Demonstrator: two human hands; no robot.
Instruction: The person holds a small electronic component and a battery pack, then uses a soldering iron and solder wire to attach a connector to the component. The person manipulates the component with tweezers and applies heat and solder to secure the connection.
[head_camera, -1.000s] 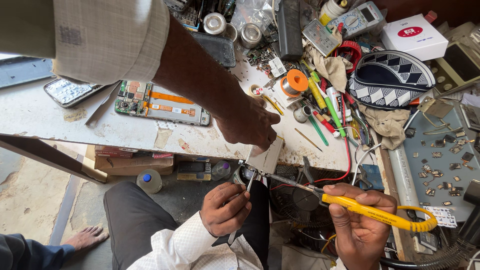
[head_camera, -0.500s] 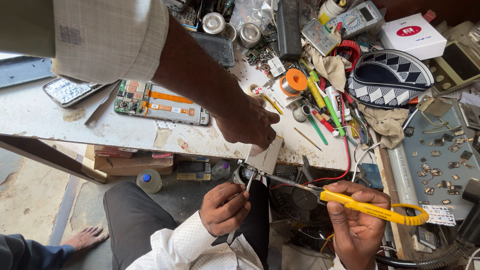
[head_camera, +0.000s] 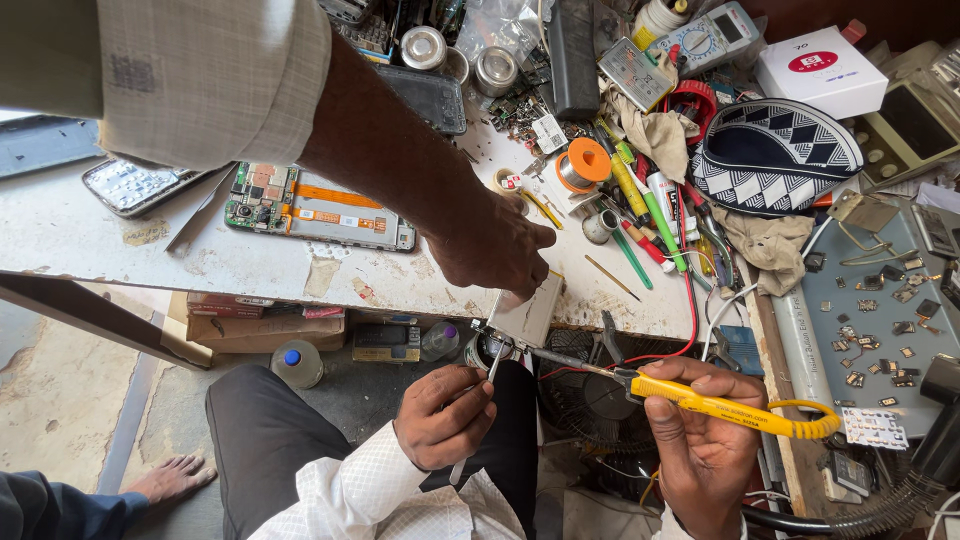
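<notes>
Your right hand (head_camera: 700, 440) has a closed grip on the yellow soldering iron (head_camera: 720, 405); your left hand (head_camera: 440, 415) pinches tweezers (head_camera: 480, 400), both below the desk's (head_camera: 150, 250) front edge.

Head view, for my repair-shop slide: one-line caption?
Right hand aims a yellow soldering iron; left hand holds tweezers.

The left hand (head_camera: 440, 415) is curled, fingers pinched together. The right hand (head_camera: 700, 440) is closed in a fist-like grip, thumb on top

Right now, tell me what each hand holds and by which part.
Right hand: yellow soldering iron, by its handle. Left hand: tweezers, mid-length.
</notes>
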